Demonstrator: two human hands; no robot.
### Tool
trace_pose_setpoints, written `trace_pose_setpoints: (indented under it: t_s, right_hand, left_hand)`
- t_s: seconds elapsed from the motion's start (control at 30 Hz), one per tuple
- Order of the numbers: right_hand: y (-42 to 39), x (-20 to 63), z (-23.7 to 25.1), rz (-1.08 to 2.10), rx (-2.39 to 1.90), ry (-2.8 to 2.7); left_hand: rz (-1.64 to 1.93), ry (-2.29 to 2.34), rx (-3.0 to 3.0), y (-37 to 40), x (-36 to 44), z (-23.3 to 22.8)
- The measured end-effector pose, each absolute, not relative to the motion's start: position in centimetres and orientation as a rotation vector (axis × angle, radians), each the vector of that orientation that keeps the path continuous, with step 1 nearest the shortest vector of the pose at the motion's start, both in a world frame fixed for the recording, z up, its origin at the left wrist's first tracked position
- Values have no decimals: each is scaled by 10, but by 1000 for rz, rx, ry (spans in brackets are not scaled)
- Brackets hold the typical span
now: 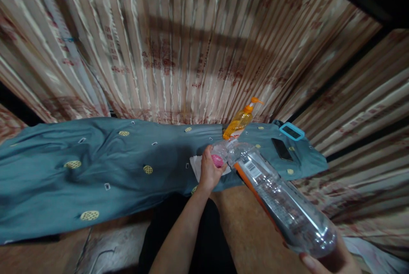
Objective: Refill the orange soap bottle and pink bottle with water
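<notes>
My left hand point(209, 172) is closed around a small clear plastic container point(220, 149) that shows a pink part near its lower end. At the lower right, my right hand point(332, 261) grips the base end of a large clear plastic bottle point(283, 199) with an orange label edge. This bottle is tilted, its neck pointing down and left to the mouth of the small container. Whether the two mouths touch cannot be made out. I see no clear liquid level in the bottle. White paper point(196, 167) lies under my left hand.
Behind the bottle's neck stands a pump bottle of orange liquid point(238, 124). A dark phone point(282, 149) and a blue-framed device point(292, 131) lie to the right. All rest on a teal patterned cloth point(128, 154). Pleated curtains point(179, 52) hang close behind and at right.
</notes>
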State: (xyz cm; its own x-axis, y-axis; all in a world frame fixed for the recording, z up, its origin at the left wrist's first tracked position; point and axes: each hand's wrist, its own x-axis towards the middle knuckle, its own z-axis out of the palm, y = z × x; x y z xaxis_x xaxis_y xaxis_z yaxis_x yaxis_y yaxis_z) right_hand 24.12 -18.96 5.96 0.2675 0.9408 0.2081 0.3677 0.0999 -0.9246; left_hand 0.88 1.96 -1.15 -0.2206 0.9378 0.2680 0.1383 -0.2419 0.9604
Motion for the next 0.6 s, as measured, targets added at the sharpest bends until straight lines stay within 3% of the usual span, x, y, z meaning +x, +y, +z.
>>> trace_pose_setpoints:
  t_s: [0.6]
  right_hand:
    - [-193, 242, 58, 682, -1482, -1248]
  left_hand:
    - [1545, 1341, 1360, 22, 10, -13]
